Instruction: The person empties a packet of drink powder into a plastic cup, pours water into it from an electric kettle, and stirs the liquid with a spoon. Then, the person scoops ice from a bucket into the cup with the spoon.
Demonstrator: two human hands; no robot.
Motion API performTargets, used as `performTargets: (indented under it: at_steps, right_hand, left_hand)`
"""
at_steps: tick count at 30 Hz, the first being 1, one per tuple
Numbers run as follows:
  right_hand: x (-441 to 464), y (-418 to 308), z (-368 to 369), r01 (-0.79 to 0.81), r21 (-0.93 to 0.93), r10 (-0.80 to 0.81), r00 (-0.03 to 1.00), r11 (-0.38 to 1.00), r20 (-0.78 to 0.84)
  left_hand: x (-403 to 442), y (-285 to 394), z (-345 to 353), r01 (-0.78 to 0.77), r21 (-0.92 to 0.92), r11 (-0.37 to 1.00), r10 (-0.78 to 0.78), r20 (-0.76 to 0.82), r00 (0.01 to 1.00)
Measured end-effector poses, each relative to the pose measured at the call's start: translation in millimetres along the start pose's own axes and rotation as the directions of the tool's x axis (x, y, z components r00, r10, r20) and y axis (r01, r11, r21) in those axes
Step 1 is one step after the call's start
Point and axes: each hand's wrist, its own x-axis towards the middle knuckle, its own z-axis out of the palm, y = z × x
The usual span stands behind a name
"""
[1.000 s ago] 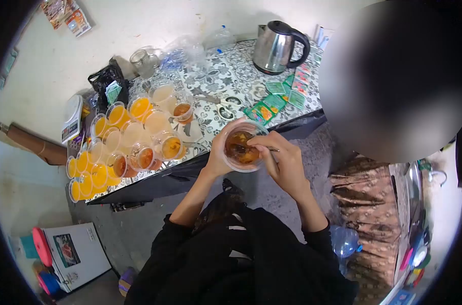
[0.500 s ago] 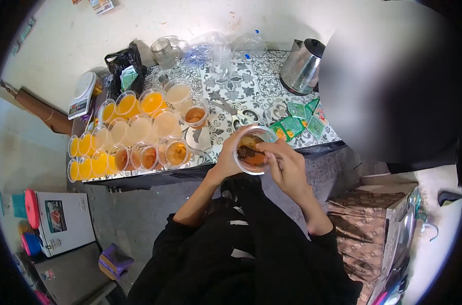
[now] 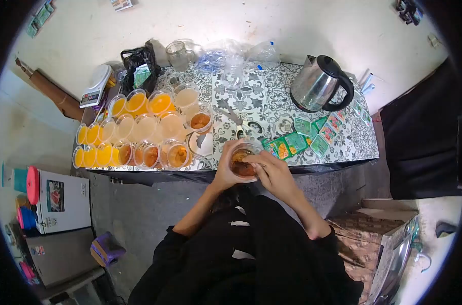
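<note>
My left hand (image 3: 225, 170) is wrapped around a clear plastic cup (image 3: 244, 161) with brownish-orange liquid, held in front of the table's near edge. Over the cup's mouth, the fingers of my right hand (image 3: 274, 175) are pinched on a thin utensil that dips into the liquid; its lower end is hard to make out. To the left stand several cups of orange liquid (image 3: 160, 103), cups of pale liquid (image 3: 145, 127) and cups of reddish-amber liquid (image 3: 178, 155). Scissors (image 3: 234, 118) lie behind the held cup, and green sachets (image 3: 292, 144) lie to its right.
A steel kettle (image 3: 320, 85) stands at the table's back right. Along the back are a glass mug (image 3: 179, 55), clear plastic bags (image 3: 264, 53) and a black bag (image 3: 140, 63). A white scale (image 3: 96, 85) sits at the left end. The patterned tabletop (image 3: 284, 119) ends near my hands.
The view has shifted, bringing the whole kettle and the table's right end into sight; a blurred area at right is gone. Both hands keep their hold, and my right fingers have moved slightly over the cup.
</note>
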Motion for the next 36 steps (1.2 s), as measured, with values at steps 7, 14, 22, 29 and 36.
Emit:
performTargets:
  at_steps: [7,14,22,29,36]
  right_hand:
    - [13,24,37,-0.024,0.050,0.019,0.995,0.998,0.099]
    - [41,36,57,0.187,-0.091,-0.164,0.963,0.978,0.215]
    - [61,50,70,-0.052,0.237,0.024,0.992,0.970,0.121]
    - [65,43,81,0.168,-0.168,-0.145,0.980,0.971,0.139]
    - [71,48,83,-0.179,0.177,0.164,0.981,0.968,0.100]
  left_hand:
    - [-41,-27,-28,0.225,0.093,0.970,-0.189,-0.294,0.937]
    - [-38,-25,-39,0.254,0.091,0.963,-0.188,-0.448,0.874]
    - [-40,-27,-40,0.255,0.070,0.964,-0.184,-0.517,0.836]
    - [-61,-51,-34,0.358,0.219,0.908,-0.187,-0.553,0.812]
    - [-60,-54,-26,0.371,0.378,0.849,-0.096,-0.580,0.809]
